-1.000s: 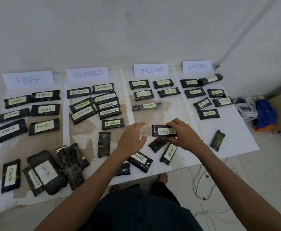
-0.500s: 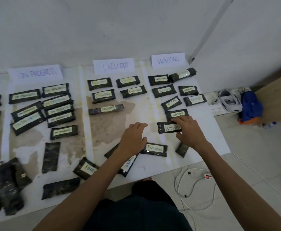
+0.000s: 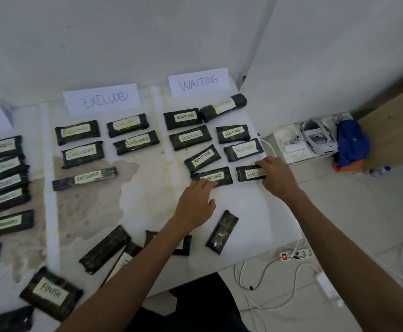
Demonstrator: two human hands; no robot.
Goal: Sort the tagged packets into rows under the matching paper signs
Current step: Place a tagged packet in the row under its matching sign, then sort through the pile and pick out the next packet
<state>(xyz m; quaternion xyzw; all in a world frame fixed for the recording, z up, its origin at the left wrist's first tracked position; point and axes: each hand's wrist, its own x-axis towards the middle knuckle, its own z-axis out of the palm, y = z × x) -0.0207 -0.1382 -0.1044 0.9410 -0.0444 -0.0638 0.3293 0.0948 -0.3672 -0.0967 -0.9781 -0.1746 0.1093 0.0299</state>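
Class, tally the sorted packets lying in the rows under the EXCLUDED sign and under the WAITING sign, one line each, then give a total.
Packets under the EXCLUDED sign: 5
Packets under the WAITING sign: 8, counting the WAITING packet gripped by the right hand
Total: 13

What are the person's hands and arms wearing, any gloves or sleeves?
The left hand and right hand are ungloved, with no rings or watch showing. The left forearm and right forearm are uncovered to the picture's edge; no sleeve shows.

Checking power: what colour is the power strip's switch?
The white power strip's switch glows red; head view.
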